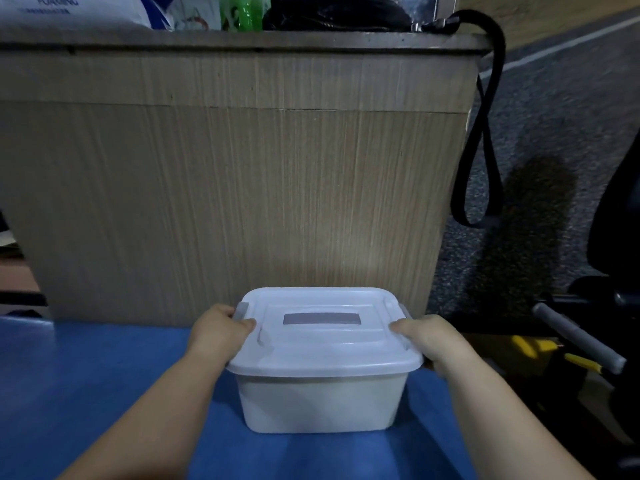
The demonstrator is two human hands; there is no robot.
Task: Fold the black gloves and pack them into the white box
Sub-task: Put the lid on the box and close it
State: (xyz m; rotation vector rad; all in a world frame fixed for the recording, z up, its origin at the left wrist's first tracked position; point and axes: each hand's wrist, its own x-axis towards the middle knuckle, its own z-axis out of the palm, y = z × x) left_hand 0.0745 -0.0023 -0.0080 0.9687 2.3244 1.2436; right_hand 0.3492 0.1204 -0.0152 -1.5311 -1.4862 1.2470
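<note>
Our left hand (221, 332) at nine o'clock and right hand (427, 336) at three grip the lidded white box (322, 403) between them.

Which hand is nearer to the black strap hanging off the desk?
Right. The right hand holds the right side of the white box, below the strap; the left hand holds its left side.

lid (322, 344): hides white box (322, 400) interior | right hand (429, 337): fingers partly hidden
</note>
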